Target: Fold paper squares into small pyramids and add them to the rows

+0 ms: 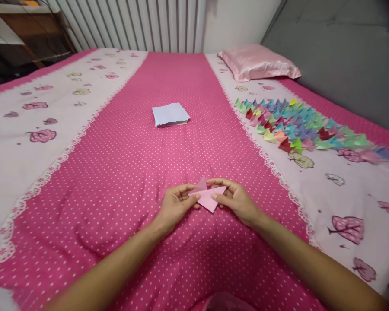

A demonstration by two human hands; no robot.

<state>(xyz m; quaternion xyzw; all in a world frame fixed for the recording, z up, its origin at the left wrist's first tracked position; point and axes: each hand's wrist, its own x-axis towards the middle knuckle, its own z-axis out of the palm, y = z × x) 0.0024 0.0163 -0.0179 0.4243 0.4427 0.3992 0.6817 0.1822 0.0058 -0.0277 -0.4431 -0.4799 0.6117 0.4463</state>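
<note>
A partly folded piece of pink origami paper is held between both hands, low over the bed. It has a pointed flap standing up at its top left and a corner pointing down. My left hand pinches its left side, thumb on the near face and fingers behind. On the right side, my right hand grips it the same way, its index finger along the top edge. Some fingertips are hidden behind the paper.
A stack of square paper sheets lies mid-bed ahead. Rows of small colourful folded-paper boats stand on the right. Behind them rests a pink satin pillow beside the grey headboard. The pink dotted bedspread has wrinkles.
</note>
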